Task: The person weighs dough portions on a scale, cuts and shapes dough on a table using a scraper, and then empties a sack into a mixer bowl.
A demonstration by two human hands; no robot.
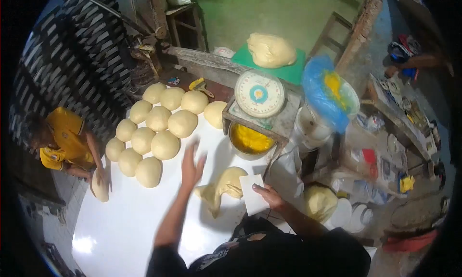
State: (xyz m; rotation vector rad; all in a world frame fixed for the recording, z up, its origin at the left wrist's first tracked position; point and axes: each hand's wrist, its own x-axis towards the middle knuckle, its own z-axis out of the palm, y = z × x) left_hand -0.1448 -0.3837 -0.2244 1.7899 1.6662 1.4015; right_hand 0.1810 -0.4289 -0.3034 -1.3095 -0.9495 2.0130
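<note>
My right hand [271,196] grips a flat white dough scraper [252,194], which is held beside a torn, uneven lump of dough [230,181] on the white table [202,238]. Reaching forward over the table, my left hand [192,165] has its fingers apart and nothing in it. It is slightly blurred. Rows of round dough balls [165,145] lie to its left. Past the table's far side, a large piece of dough [272,50] rests on the green tray of a dial scale [259,94].
At the left, a person in a yellow shirt [70,132] has both hands on a dough piece [100,186]. Under the scale's stand sits a pot of yellow filling or fat [251,139]. A brush [201,86] lies behind the balls. Buckets with a blue bag [320,79] stand right.
</note>
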